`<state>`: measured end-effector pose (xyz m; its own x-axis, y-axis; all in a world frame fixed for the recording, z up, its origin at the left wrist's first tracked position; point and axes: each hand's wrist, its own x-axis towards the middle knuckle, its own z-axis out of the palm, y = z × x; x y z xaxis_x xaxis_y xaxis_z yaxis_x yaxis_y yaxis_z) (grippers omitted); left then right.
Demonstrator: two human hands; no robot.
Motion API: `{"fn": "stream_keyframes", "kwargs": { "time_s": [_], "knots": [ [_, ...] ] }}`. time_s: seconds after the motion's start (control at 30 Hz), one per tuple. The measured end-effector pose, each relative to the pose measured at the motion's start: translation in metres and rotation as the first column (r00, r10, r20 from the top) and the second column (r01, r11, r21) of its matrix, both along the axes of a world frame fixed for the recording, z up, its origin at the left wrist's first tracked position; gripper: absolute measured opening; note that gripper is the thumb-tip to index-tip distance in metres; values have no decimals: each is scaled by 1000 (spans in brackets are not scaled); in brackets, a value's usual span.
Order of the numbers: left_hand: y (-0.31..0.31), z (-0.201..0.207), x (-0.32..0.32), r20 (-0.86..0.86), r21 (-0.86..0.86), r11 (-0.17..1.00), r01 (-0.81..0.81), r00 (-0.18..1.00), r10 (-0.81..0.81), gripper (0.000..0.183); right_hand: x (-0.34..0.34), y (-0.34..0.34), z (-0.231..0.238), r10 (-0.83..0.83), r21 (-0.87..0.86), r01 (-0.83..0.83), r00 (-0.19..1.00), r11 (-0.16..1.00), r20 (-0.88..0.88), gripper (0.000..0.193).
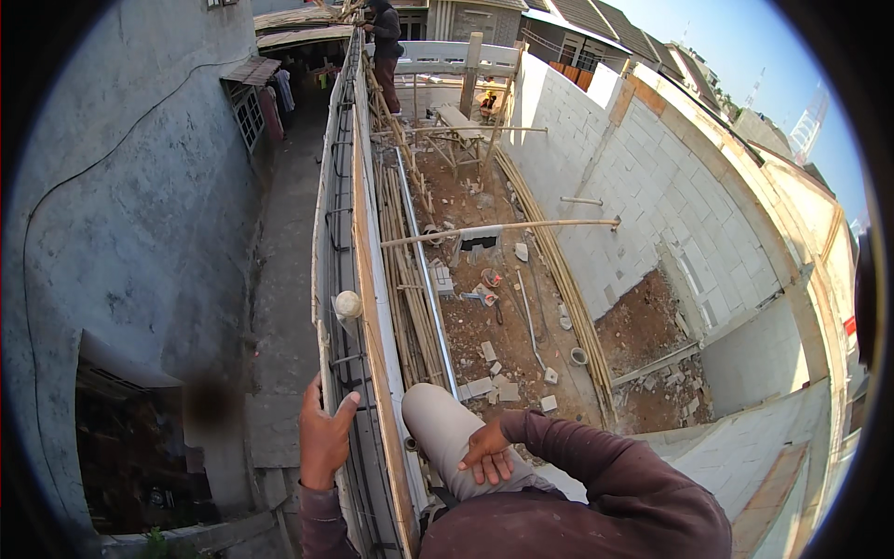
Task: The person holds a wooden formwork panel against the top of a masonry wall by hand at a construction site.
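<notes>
My left hand (326,433) is at the outer board (324,349) of a long, narrow wooden form. Its thumb and fingers are spread apart on either side of the board's top edge. Inside the form run dark steel reinforcing bars (348,373). A pale, round-topped object (348,305) sits in the channel ahead of that hand; its kind is unclear. The inner plank (377,354) of the form passes beside my knee. My right hand (488,455) lies on my thigh in light trousers (442,424), fingers loosely extended, holding nothing.
Far below on the right, bamboo poles (559,289), blocks (478,388) and rubble lie on a dirt floor. A bamboo pole (503,228) crosses above it. A block wall (670,168) stands right, a grey wall (130,205) left. Another person (385,47) stands at the far end.
</notes>
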<state>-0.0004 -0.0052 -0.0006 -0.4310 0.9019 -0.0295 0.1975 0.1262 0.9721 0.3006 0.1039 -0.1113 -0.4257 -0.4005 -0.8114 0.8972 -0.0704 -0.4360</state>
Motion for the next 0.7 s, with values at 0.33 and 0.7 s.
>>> {"fn": "stream_keyframes", "kwargs": {
  "time_s": [0.33,0.7],
  "knots": [
    [0,5,2,28,3,1000,3,1000,-3,58,-3,-1,0,10,1,-10,1000,1000,12,68],
    [0,7,2,15,-12,1000,8,1000,-8,59,-1,1,-1,-3,-4,2,1000,1000,-2,70]
  ]
}}
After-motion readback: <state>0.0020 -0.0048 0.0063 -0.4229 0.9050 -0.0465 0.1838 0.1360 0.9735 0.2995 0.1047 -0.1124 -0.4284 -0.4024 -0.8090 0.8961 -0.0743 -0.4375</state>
